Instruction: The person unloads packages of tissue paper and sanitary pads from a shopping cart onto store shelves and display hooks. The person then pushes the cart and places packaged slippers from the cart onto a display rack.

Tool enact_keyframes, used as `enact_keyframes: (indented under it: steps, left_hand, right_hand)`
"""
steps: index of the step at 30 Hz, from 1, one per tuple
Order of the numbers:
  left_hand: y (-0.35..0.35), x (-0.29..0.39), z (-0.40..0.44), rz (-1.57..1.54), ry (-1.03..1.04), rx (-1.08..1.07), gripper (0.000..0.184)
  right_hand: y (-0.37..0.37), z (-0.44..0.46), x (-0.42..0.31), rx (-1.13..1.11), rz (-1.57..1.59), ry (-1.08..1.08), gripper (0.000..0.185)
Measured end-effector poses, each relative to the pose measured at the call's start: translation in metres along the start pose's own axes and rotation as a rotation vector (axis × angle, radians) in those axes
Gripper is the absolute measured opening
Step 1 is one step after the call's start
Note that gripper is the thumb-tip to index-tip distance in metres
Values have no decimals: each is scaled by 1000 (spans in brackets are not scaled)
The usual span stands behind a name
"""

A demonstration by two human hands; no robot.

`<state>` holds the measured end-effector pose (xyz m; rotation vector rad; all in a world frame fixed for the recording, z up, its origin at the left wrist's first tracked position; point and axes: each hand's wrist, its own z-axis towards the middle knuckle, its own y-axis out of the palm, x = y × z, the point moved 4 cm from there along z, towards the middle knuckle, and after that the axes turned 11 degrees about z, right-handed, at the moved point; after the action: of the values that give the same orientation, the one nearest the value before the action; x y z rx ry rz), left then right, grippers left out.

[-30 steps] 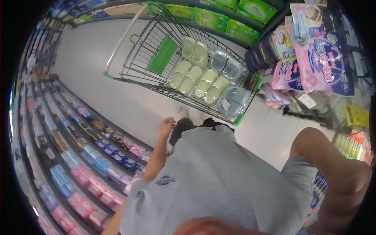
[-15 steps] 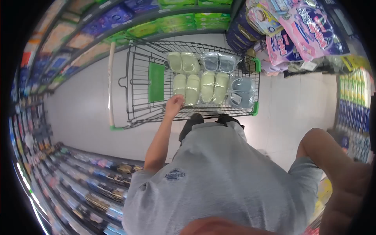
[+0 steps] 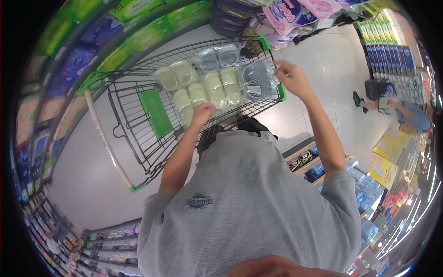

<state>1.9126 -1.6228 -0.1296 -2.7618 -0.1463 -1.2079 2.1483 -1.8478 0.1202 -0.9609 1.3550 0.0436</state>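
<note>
A wire shopping cart (image 3: 152, 168) with green corners stands in front of me. Several pairs of slippers in clear plastic lie in it: pale green pairs (image 3: 214, 87) and grey-blue pairs (image 3: 260, 76). My left hand (image 3: 203, 114) is closed at the cart's near side, over a pale green slipper; what its fingers hold, if anything, is hidden. My right hand (image 3: 291, 77) is beside the cart's front end, close to a grey-blue pair. Its fingers are bent, with a gap between them, and nothing shows in them.
Shelves of green and purple packs (image 3: 134, 51) run along the far side. Pink packages (image 3: 286, 18) hang beyond the cart's front. Another person (image 3: 410, 111) with a dark basket (image 3: 379, 88) is at the right. Yellow boxes (image 3: 385, 161) and more shelves (image 3: 113, 244) stand nearby.
My right hand has come from close to the camera, at the lower right, to the cart's front end. The cart appears turned and shifted left in view. My left hand stays at its near side.
</note>
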Motion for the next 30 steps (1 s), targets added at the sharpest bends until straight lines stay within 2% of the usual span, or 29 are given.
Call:
enact_keyframes:
  steps: [2,3,5,6,8,9,11,14,17,19,21,23,25,26,27,30]
  left_hand:
    - [22,24,1,-16,39,-59,25]
    - [34,36,1,-37,71,-108,26]
    - [59,55,2,-69,70,-147,27]
    - [72,63,0,-111,64,-171,27]
    - [97,80,0,-162,38,-210,27]
    - [110,85,3,-209,21,-257,27]
    - [133,95,13,-252,4,-278,28]
    - [165,107,31,-310,-40,-315,30]
    - [195,109,50,-291,-91,-226,29]
    - [220,96,70,-316,-143,-144,27]
    - [248,75,87,-245,-107,-45,29]
    - [272,73,89,-143,-143,91,33]
    - [291,71,95,85,-141,176,36]
    - [301,67,96,56,-166,198,36]
    - [308,68,95,153,-176,201,40]
    - [324,66,93,283,-244,195,48]
  right_hand:
    - [18,-8,77,-164,-145,181,33]
    - [23,-11,96,-153,-147,186,33]
    - [37,-12,131,-226,-478,197,34]
    - [42,-7,144,-238,-475,193,34]
    - [50,2,165,-314,-672,221,32]
    - [53,5,167,-326,-669,216,32]
    - [58,16,168,-215,-689,60,30]
    - [56,40,164,-288,-704,-8,37]
    - [59,65,175,-381,-713,-186,40]
    - [61,83,187,-431,-934,-297,42]
    - [61,89,199,-575,-931,-318,44]
    - [62,91,213,-701,-1073,-330,47]
    - [67,96,229,-739,-1095,-387,50]
    - [67,96,237,-754,-1096,-346,51]
    - [68,96,244,-769,-1098,-305,52]
    - [72,91,261,-784,-1103,-332,54]
